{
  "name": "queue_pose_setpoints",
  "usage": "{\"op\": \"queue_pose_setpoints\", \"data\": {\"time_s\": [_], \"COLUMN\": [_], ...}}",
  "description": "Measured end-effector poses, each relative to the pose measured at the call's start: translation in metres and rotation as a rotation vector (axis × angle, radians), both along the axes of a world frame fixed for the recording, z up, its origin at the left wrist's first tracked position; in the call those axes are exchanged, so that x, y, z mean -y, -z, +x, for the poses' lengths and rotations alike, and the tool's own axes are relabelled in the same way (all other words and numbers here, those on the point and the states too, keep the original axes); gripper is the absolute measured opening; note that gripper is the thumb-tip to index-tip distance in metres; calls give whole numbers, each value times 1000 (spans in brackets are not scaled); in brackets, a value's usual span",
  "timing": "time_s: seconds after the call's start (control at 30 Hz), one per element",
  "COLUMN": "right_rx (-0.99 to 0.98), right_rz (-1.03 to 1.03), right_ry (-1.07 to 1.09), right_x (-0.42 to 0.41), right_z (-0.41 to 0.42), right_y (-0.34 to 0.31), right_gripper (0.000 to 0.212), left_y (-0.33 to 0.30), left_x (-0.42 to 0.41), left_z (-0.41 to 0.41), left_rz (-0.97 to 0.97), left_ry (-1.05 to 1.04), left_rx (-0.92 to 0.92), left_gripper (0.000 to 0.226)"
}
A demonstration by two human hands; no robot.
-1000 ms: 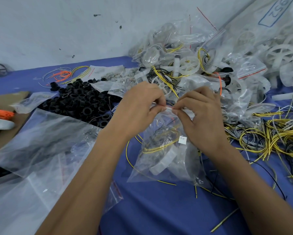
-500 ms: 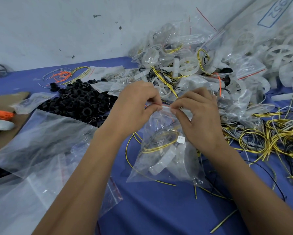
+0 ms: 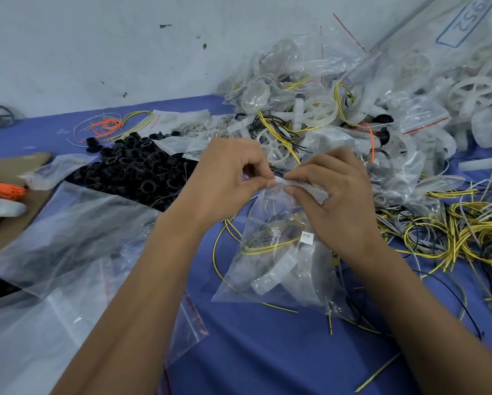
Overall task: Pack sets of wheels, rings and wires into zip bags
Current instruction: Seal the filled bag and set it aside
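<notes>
A clear zip bag (image 3: 279, 269) hangs from both my hands above the blue table (image 3: 267, 352). Inside it I see a white wheel, yellow and black wires and a small white tag. My left hand (image 3: 227, 178) pinches the bag's top strip at its left end. My right hand (image 3: 336, 195) pinches the same strip just to the right, its fingers curled over the bag's mouth. Black rings (image 3: 136, 172) lie in a heap to the left. Loose yellow and black wires (image 3: 467, 235) are tangled at the right.
A pile of filled zip bags (image 3: 319, 109) rises behind my hands against the wall. White wheels (image 3: 472, 92) lie in a big bag at the far right. Empty clear bags (image 3: 54, 252) cover the left. An orange tool (image 3: 2, 189) rests on cardboard at the left edge.
Both hands have stayed pinched on the bag's top. My left fingers have shifted slightly along the strip, and the bag has barely moved.
</notes>
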State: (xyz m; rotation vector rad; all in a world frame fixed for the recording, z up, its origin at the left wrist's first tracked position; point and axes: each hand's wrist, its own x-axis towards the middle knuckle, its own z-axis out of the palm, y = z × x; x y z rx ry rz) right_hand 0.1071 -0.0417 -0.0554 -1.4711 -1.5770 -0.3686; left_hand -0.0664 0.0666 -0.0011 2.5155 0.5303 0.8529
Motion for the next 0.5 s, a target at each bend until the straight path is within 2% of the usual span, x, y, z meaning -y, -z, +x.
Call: {"op": "queue_pose_setpoints", "data": {"time_s": [0.33, 0.5], "right_rx": [-25, -3], "right_rz": [14, 27], "right_ry": [-64, -18], "right_x": [2, 5], "right_z": [-1, 0], "right_y": [-6, -7], "right_gripper": [6, 7], "left_y": [1, -1], "left_x": [7, 3], "left_z": [5, 2], "left_rz": [-44, -16], "left_ry": [58, 25], "left_rx": [12, 44], "left_gripper": [8, 9]}}
